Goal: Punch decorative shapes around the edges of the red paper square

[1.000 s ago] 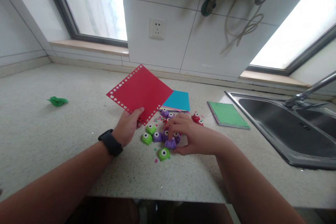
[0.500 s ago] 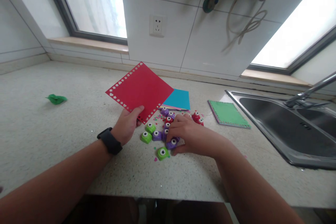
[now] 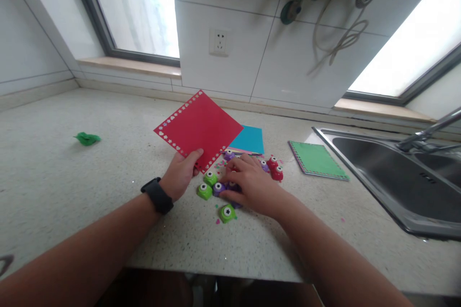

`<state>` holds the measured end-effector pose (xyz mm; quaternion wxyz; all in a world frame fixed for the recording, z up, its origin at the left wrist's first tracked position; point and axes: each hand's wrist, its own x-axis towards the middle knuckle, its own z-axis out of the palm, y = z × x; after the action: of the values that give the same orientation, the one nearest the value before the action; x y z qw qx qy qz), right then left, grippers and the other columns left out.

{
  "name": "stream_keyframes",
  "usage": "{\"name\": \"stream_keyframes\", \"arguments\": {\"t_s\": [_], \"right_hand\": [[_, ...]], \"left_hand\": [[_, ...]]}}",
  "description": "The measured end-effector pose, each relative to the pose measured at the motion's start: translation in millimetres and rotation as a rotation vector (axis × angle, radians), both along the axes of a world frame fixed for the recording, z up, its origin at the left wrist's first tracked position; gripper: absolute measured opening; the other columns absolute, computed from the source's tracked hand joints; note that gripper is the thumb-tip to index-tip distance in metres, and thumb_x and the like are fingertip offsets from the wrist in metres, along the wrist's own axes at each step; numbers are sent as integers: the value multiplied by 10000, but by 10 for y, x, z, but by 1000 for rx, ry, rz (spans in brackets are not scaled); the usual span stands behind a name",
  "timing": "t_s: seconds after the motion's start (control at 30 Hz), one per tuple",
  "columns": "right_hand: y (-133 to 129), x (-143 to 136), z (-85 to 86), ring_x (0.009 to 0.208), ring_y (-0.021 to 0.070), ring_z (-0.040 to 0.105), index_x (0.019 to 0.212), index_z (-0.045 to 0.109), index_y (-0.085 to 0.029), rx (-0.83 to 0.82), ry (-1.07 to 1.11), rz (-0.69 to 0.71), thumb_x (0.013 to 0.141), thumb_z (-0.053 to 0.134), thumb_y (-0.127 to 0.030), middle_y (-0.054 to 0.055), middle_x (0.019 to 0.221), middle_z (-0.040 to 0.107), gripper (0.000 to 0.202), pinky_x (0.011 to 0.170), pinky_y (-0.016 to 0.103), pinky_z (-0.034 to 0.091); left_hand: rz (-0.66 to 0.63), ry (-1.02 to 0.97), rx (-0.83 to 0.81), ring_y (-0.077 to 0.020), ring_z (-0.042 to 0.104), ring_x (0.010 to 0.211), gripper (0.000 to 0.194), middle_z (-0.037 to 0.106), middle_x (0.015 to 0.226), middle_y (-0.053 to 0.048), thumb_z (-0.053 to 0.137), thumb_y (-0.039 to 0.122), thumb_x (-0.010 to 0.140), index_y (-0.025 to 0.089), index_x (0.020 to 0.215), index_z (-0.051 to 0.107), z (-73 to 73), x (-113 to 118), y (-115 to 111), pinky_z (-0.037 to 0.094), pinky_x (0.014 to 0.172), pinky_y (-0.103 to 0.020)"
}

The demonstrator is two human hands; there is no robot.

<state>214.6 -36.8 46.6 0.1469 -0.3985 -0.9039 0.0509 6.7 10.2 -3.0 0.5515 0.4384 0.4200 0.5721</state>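
My left hand (image 3: 182,175), with a dark watch on its wrist, pinches the lower corner of a red paper sheet (image 3: 201,124). Hearts and flowers are punched along three of the sheet's edges. Over the cluster of small punches hangs my right hand (image 3: 248,182), fingers bent and apart; it covers several punches, and whether it grips one cannot be made out. Left of it are two green punches (image 3: 205,191) and a purple punch (image 3: 218,188). Another green punch (image 3: 227,213) stands nearer the front edge. Red punches (image 3: 277,173) lie to the right, among paper bits.
Blue paper (image 3: 250,139) lies behind the punches. A green-topped stack of punched sheets (image 3: 319,159) sits left of the steel sink (image 3: 382,168). At the left is a crumpled green piece (image 3: 87,138). A wall socket (image 3: 219,42) and hoses are on the tiled wall.
My right hand has moved left and slightly up over the punches, now covering the purple one near the front. The view has shifted slightly; my left hand still holds the red sheet.
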Motion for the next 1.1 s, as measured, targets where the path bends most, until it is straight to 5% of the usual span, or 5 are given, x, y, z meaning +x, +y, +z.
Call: {"name": "stream_keyframes", "arguments": {"t_s": [0.13, 0.3, 0.4, 0.53, 1.1], "right_hand": [[12, 35, 21, 1020, 258, 599, 992, 718, -215, -111, 212, 7, 889, 730, -356, 73, 1004, 697, 175, 938, 444, 432], [144, 205, 12, 692, 167, 649, 997, 571, -228, -445, 960, -225, 903, 690, -426, 9, 795, 686, 249, 631, 314, 482], [210, 274, 49, 690, 143, 682, 993, 536, -245, -546, 1402, -206, 873, 733, -425, -21, 791, 694, 293, 647, 288, 509], [224, 295, 115, 757, 120, 704, 960, 564, -245, -528, 1704, -119, 788, 833, -335, -34, 858, 698, 332, 733, 262, 539], [61, 269, 154, 879, 154, 686, 1041, 615, -248, -244, 1497, 59, 719, 875, -190, 0, 912, 692, 418, 799, 318, 581]], "left_hand": [[-9, 15, -3, -70, 434, 468, 246, 541, 611, 83, 727, 406, 817, 199, 859, 599, 10, 0, -7, 337, 424, -167], [-42, 74, -5, -84, 412, 480, 266, 514, 592, 86, 694, 439, 848, 204, 837, 569, 32, -1, -32, 318, 444, -188], [-81, 210, 33, -98, 389, 470, 335, 466, 531, 85, 637, 485, 883, 210, 729, 523, 73, -16, -82, 303, 461, -222], [-103, 501, 101, -127, 437, 518, 520, 453, 501, 50, 505, 532, 944, 226, 531, 427, 159, -43, -151, 377, 592, -280], [-115, 852, 11, -187, 519, 594, 613, 468, 512, 31, 314, 689, 940, 254, 515, 394, 207, -75, -200, 412, 676, -294]]}}
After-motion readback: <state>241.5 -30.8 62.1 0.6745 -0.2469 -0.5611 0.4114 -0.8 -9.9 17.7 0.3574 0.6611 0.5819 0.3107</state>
